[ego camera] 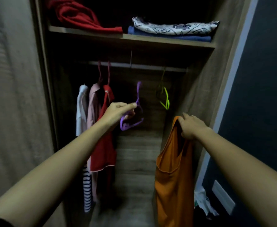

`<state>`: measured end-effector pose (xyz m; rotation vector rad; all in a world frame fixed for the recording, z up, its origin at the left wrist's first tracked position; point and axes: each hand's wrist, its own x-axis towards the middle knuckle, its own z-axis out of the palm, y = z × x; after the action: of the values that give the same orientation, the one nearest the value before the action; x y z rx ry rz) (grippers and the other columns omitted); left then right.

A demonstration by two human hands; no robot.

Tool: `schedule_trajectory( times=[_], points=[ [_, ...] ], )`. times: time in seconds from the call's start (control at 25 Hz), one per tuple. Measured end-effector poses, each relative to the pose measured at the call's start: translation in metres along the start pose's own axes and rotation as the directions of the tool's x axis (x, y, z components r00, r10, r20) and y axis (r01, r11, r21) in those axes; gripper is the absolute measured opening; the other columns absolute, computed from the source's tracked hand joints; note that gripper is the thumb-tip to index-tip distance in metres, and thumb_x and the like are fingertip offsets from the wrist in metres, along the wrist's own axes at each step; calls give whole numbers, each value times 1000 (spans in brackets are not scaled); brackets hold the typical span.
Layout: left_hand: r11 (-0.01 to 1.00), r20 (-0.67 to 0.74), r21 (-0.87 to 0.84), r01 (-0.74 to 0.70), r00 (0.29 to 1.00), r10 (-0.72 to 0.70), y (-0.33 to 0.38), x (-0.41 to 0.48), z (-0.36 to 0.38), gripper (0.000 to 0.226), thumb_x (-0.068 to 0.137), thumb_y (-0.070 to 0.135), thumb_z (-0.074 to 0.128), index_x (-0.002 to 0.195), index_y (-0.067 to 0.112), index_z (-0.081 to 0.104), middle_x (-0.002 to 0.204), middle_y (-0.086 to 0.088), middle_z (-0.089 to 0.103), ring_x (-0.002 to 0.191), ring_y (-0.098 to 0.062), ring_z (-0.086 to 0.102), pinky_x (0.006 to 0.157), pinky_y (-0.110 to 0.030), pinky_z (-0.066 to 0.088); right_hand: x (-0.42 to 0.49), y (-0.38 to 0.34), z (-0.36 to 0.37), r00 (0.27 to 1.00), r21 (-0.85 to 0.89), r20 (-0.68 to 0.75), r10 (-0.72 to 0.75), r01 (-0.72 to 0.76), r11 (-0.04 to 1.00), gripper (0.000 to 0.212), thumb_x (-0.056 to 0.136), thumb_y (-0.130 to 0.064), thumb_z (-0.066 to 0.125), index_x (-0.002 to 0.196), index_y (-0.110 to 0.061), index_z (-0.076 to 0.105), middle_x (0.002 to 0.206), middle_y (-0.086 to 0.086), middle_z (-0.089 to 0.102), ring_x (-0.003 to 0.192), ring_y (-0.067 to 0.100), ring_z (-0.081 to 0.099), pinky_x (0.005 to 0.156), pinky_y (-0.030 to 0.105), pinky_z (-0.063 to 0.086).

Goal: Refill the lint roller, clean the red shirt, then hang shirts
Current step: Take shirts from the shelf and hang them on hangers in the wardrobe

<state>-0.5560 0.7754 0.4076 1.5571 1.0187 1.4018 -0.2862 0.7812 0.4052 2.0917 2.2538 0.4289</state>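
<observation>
Orange shirt [173, 169] limp, light below your right hand [191, 126] pinching its shoulder; left hand [118, 112] clamps purple hanger [131, 123].

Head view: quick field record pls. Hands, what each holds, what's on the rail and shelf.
left hand: pinching purple hanger, which is off the rail
right hand: gripping orange shirt by its top edge, shirt hanging down
rail: white, pink and red shirt on the left; yellow-green hanger empty on the right
shelf: red cloth left; patterned cloth on blue one right
step state: orange shirt not on a hanger yet
</observation>
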Motion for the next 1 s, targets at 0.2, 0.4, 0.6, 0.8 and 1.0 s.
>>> schedule_trajectory(
  times=[0.2, 0.4, 0.6, 0.8, 1.0],
  points=[
    [999, 13, -24, 31, 999, -31, -3, -74, -31, 45, 81, -16, 55, 112, 15, 44, 80, -7, 63, 58, -7, 66, 50, -19, 53, -17, -11, 5, 1000, 157, 25, -17, 13, 987, 68, 82, -17, 57, 141, -2, 27, 153, 20, 20, 136, 38, 31, 111, 38, 30],
    [838, -133, 527, -143, 960, 247, -26, -123, -66, 20, 82, 21, 68, 91, 39, 66, 74, 2, 67, 53, -4, 56, 50, -17, 46, -25, -16, -2, 999, 372, -14, -45, 47, 927, 48, 74, -6, 59, 120, 2, 46, 133, 21, 41, 121, 36, 46, 98, 36, 43],
    [880, -199, 415, -230, 921, 335, -27, -135, -93, 36, 89, 6, 57, 74, 36, 70, 62, 22, 68, 58, 7, 56, 60, -6, 45, -33, -9, -26, 989, 458, -141, -44, 104, 883, 30, 75, 3, 57, 104, 9, 58, 113, 25, 57, 105, 36, 57, 78, 30, 46],
    [927, -142, 312, -209, 954, 263, -37, -131, -100, 51, 86, 0, 58, 69, 46, 73, 59, 18, 68, 58, 5, 57, 62, -8, 47, -23, -2, -43, 984, 533, -179, -2, 98, 840, 24, 76, -4, 61, 99, 1, 57, 109, 20, 60, 95, 33, 58, 72, 31, 44],
    [926, -63, 295, -235, 962, 264, -42, -116, -68, 43, 84, 6, 63, 69, 46, 72, 59, 16, 69, 57, 5, 55, 58, -9, 45, -35, -48, -61, 959, 413, -198, -203, 269, 870, 41, 74, -4, 57, 115, -5, 53, 123, 17, 54, 112, 32, 54, 87, 36, 47]
  ],
)
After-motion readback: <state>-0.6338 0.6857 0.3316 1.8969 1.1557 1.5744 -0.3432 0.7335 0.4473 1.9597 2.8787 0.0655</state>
